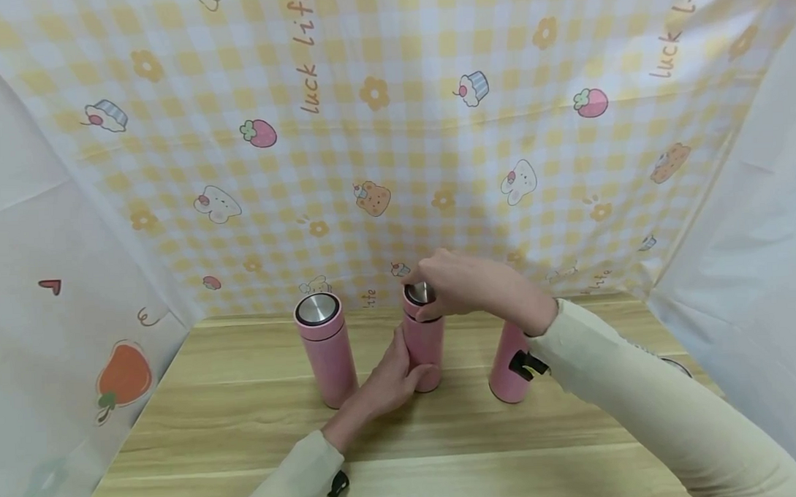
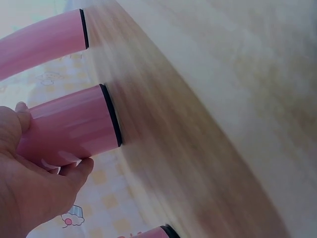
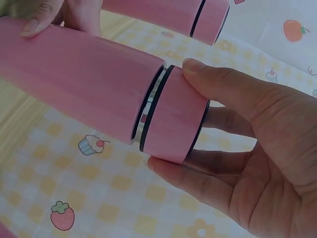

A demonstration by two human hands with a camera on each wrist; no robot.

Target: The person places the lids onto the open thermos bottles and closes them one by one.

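Observation:
A pink thermos bottle (image 1: pixel 426 346) with a steel-topped lid (image 3: pixel 176 114) stands upright in the middle of the table. My left hand (image 1: pixel 392 377) grips its body low down, thumb on one side and fingers on the other. From above, my right hand (image 1: pixel 461 283) holds the lid between thumb and fingers. In the right wrist view a narrow gap with a shiny metal neck (image 3: pixel 148 106) shows between lid and body. To the left stands a second pink thermos (image 1: pixel 329 360), its lid on. A third pink thermos (image 1: pixel 508 373) is on the right, its top hidden behind my right forearm.
The wood-grain table (image 1: pixel 247 444) meets a yellow checked cloth (image 1: pixel 408 153) hanging close behind the bottles. White cloth walls (image 1: pixel 49 253) rise on both sides. A round rim (image 1: pixel 676 367) peeks out past my right sleeve.

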